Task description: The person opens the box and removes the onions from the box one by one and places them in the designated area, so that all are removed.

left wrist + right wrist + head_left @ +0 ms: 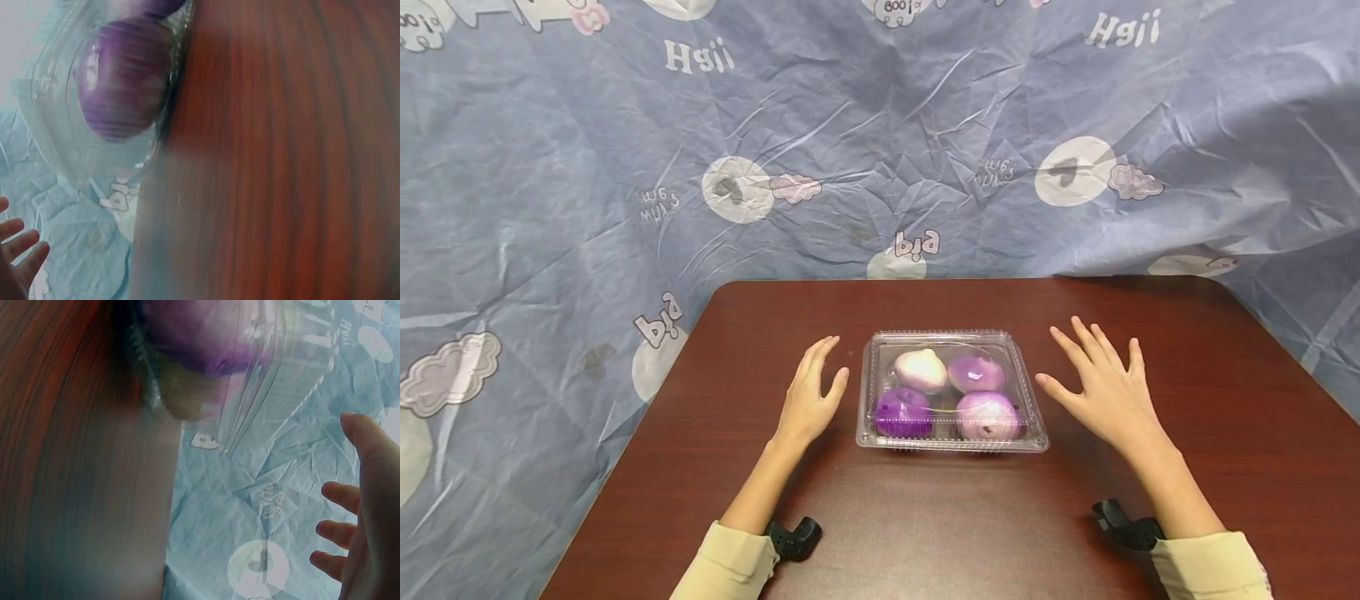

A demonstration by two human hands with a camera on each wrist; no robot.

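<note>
A clear plastic clamshell box (868, 367) sits on the table with its lid down, holding several purple and whitish onions. One deep purple onion (904, 412) lies at the front left, and a paler onion (988, 417) at the front right. Left of the box, my left hand (808, 400) hovers with fingers extended, apart from the box. On the other side my right hand (1108, 387) is spread, its thumb near the box's right edge but not touching. The left wrist view shows a purple onion (125, 78) through the plastic; neither hand holds anything.
The dark red-brown wooden table (940, 517) has its far edge against a blue printed cloth (880, 125), which hangs behind and along the sides. Black wrist bands (797, 537) sit at both cuffs.
</note>
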